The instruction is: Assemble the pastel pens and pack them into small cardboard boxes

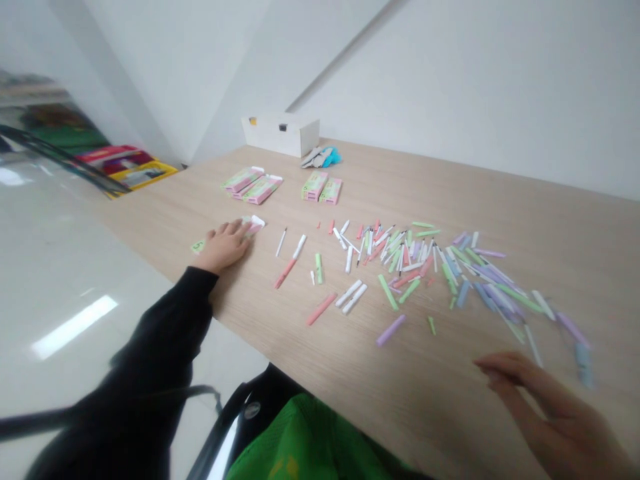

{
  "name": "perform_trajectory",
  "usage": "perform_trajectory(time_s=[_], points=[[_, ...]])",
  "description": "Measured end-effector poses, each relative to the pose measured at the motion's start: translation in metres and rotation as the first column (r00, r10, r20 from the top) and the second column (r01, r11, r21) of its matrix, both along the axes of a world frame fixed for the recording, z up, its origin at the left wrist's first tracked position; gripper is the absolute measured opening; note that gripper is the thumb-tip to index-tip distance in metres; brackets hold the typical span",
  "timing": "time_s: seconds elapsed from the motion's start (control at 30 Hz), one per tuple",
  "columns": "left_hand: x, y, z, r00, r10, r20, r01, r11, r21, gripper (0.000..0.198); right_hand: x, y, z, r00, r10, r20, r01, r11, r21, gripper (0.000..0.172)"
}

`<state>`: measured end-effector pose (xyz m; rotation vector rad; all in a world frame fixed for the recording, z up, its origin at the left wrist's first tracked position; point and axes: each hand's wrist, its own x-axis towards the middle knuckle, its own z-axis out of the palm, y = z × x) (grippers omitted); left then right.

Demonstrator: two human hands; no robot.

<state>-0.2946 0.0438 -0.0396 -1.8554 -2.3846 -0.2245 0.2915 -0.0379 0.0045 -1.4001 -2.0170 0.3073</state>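
Note:
My left hand (pixel 227 247) lies on a pink and green box (pixel 256 225) at the left of the table, covering most of it; its fingers are spread. At the lower right, my right hand (pixel 543 393) hovers by the table with thumb and index fingertips close together; whether something small is between them is hard to see. Many pen parts in white, green, pink, blue and purple form a loose pile (pixel 400 250). Nearer the left hand are a thin refill (pixel 281 243) and a pink and white pen (pixel 290 262). A purple barrel (pixel 391 331) lies near the front.
Flat pink and green boxes (pixel 250 185) are stacked at the back left, with two more (pixel 321 189) beside them. Behind stand a white box (pixel 281 135) and a grey and blue crumpled item (pixel 321 157). A yellow tray (pixel 145 175) is beyond the table's left edge.

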Motion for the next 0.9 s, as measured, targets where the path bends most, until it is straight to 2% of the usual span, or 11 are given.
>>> perform_trajectory(time_s=[0.1, 0.2, 0.4, 0.5, 0.63, 0.73, 0.83, 0.9], points=[[0.0, 0.015, 0.0, 1.0, -0.004, 0.012, 0.004, 0.999, -0.034, 0.056, -0.003, -0.002, 0.002, 1.0, 0.029, -0.003, -0.029, 0.999, 0.014, 0.018], [-0.006, 0.025, 0.007, 0.999, -0.017, 0.031, 0.019, 0.998, -0.055, 0.054, -0.005, -0.005, 0.001, 0.999, 0.055, -0.003, -0.055, 0.998, 0.026, 0.017], [0.0, 0.028, 0.02, 0.999, -0.023, 0.05, 0.025, 0.999, -0.046, 0.053, -0.012, -0.011, -0.007, 0.994, 0.1, -0.036, -0.1, 0.995, 0.006, 0.013], [0.012, 0.023, 0.026, 0.998, -0.004, 0.063, 0.001, 0.998, 0.056, 0.053, -0.014, -0.013, -0.006, 0.99, 0.13, -0.06, -0.13, 0.991, 0.004, 0.014], [0.036, 0.013, 0.037, 0.989, 0.085, 0.121, -0.109, 0.972, 0.209, 0.046, -0.014, -0.013, -0.004, 0.986, 0.138, -0.092, -0.138, 0.99, 0.013, 0.016], [0.066, -0.005, 0.039, 0.983, 0.028, 0.184, -0.048, 0.993, 0.104, 0.037, -0.017, -0.014, -0.006, 0.979, 0.164, -0.119, -0.164, 0.986, 0.012, 0.017], [0.1, -0.03, 0.035, 0.964, -0.002, 0.267, 0.039, 0.99, -0.134, 0.053, -0.021, -0.015, -0.01, 0.971, 0.194, -0.138, -0.197, 0.98, -0.003, 0.02], [0.117, -0.043, 0.028, 0.965, -0.008, 0.263, 0.064, 0.977, -0.203, 0.057, -0.022, -0.015, -0.012, 0.966, 0.21, -0.147, -0.215, 0.976, -0.019, 0.022]])
